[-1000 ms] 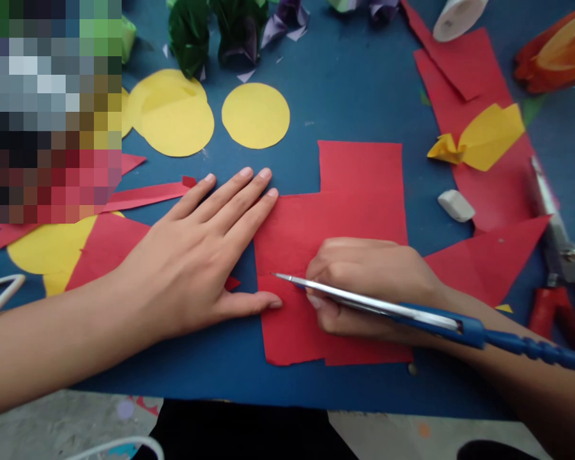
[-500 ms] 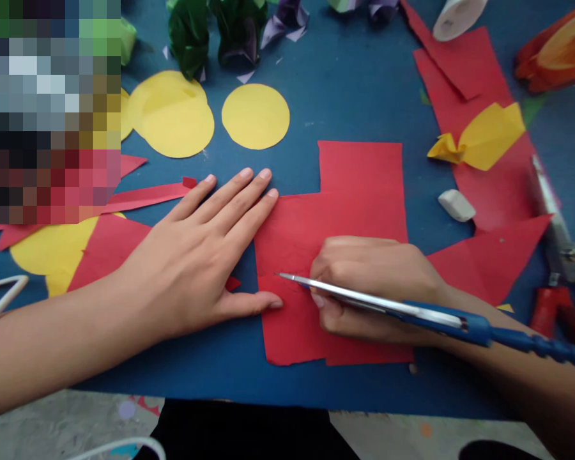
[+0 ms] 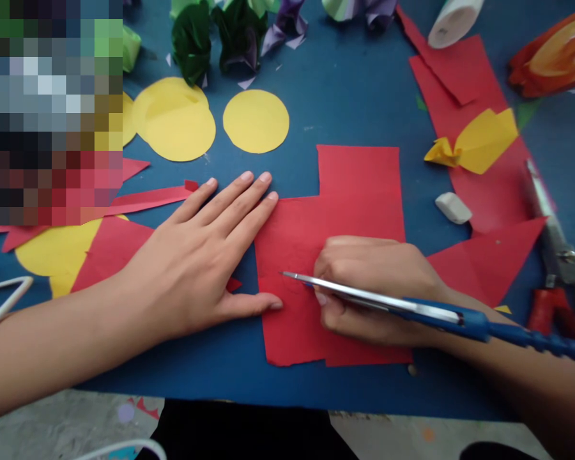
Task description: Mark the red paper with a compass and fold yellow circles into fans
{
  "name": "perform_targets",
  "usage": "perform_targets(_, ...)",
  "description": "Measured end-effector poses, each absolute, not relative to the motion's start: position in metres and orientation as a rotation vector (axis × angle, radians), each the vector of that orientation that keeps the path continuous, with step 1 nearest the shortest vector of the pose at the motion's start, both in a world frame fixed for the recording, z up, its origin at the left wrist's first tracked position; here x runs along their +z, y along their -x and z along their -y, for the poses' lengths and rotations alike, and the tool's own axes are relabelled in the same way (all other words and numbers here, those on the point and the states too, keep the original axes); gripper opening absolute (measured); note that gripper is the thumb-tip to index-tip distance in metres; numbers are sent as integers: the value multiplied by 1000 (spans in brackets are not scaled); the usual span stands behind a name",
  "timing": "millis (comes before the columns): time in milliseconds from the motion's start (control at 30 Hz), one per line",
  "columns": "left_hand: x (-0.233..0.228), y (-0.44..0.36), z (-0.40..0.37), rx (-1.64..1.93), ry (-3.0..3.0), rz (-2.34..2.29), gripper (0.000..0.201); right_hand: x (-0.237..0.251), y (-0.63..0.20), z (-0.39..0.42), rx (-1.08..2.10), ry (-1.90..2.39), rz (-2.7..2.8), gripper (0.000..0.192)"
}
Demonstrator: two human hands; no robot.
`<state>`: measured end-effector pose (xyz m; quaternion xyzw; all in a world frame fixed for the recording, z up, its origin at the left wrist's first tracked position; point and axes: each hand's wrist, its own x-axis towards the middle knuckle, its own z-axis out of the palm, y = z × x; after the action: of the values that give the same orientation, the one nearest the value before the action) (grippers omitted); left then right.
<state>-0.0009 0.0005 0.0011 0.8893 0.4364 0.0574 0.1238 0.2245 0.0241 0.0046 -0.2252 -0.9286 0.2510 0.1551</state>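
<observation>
We have the red paper sheet (image 3: 335, 255) lying flat on the blue surface (image 3: 364, 102), near its front edge, and we place everything else by it. Our left hand (image 3: 206, 255) is spread open, palm down, just left of the sheet, with the fingertips (image 3: 272, 197) on its upper left corner and the thumb touching its left edge. Our right hand (image 3: 378, 287) rests on the middle of the sheet, fingers curled shut around something we cannot see clearly; a pair of blue-handled scissors (image 3: 412, 310) lies across that hand, blades together and pointing left over the sheet, though how the hand holds them is hidden. We judge the sheet to be very light, thin and limp: it would slide easily on the smooth surface, crease under a careless press and tear if pulled from one corner. Flat pressure from an open palm near the edge seems the safest way to keep it in place, and lifting is best done by pinching an edge close to a corner. Beyond the sheet's far left corner lie yellow paper circles (image 3: 256, 121); to its right sit a white eraser (image 3: 453, 207) and a red triangle scrap (image 3: 489, 259).
</observation>
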Motion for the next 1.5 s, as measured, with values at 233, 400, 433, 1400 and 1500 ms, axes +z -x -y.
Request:
perform_targets(233,0,1,0,165,-2599,-1277,88,4,-225,-23,766,636,2613,19)
perform_targets(400,-2,2,-1,186,-2580,-1263,90,9,-224,-21,810,702,2609,21)
perform_targets(433,-2,2,-1,189,-2575,-1262,90,9,-224,-21,808,699,2605,21)
perform_targets(1400,10,3,-6,466,-2317,-1238,65,8,-235,-35,1020,1034,1534,9)
perform_targets(1500,10,4,-4,525,-2269,-1226,74,12,-232,-33,1044,1093,1554,7)
